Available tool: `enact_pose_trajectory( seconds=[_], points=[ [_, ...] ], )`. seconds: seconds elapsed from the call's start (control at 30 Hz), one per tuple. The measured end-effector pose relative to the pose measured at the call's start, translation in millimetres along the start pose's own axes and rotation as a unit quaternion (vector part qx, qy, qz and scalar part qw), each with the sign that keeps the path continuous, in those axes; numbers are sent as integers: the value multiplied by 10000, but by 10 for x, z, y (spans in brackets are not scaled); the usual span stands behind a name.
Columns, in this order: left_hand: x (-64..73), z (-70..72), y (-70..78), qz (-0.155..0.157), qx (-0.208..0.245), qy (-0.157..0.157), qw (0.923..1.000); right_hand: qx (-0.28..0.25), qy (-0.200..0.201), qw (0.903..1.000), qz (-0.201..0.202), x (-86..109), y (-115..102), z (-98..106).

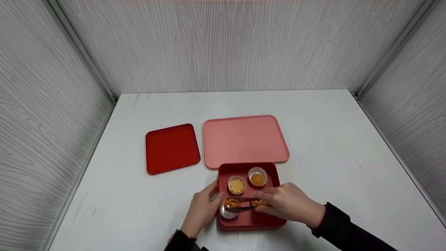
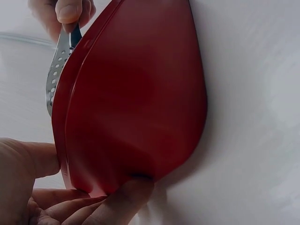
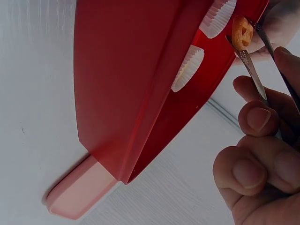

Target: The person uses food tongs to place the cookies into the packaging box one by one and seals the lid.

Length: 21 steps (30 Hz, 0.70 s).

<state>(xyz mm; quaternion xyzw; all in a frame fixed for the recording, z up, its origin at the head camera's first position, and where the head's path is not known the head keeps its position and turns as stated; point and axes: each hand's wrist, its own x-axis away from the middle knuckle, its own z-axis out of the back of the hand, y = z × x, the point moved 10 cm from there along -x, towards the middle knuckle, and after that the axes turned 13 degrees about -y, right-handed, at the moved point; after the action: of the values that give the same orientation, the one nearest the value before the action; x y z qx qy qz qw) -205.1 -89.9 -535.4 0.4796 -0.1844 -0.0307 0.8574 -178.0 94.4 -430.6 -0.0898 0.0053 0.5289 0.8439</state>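
Tongs (image 1: pixel 244 209) hold a cookie (image 1: pixel 232 203) over a paper cup (image 1: pixel 228 214) in the red box (image 1: pixel 252 223) on my remote feed.
I see the right hand (image 1: pixel 287 202) pinching the tongs, the left hand (image 1: pixel 202 209) gripping the box's left edge; two filled cups (image 1: pixel 237 186) sit at the far side. Beyond lie a pink tray (image 1: pixel 244 139) and a red tray (image 1: pixel 173 149); counter (image 1: pixel 331 150) stretches rightward.

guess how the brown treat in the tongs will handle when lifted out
The treat is probably light, being small with what look like openings. It may be crumbly, as its golden-brown surface looks baked. It could slip or twist, since only the ends of the tongs pinch it.
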Motion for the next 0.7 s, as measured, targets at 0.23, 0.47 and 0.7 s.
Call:
enact_pose_trajectory(
  seconds=[0.23,0.47,0.7],
  points=[
    [-17,-11,12,-168,-77,-3,9998,38,-22,10000,74,-53,-24,-67],
    [-36,-7,-4,-135,-52,18,9999,370,-453,9982,-164,-125,-3,-185],
    [-37,-18,-9,-86,54,-63,9999,780,-678,9942,-281,-148,9,-241]
  ],
)
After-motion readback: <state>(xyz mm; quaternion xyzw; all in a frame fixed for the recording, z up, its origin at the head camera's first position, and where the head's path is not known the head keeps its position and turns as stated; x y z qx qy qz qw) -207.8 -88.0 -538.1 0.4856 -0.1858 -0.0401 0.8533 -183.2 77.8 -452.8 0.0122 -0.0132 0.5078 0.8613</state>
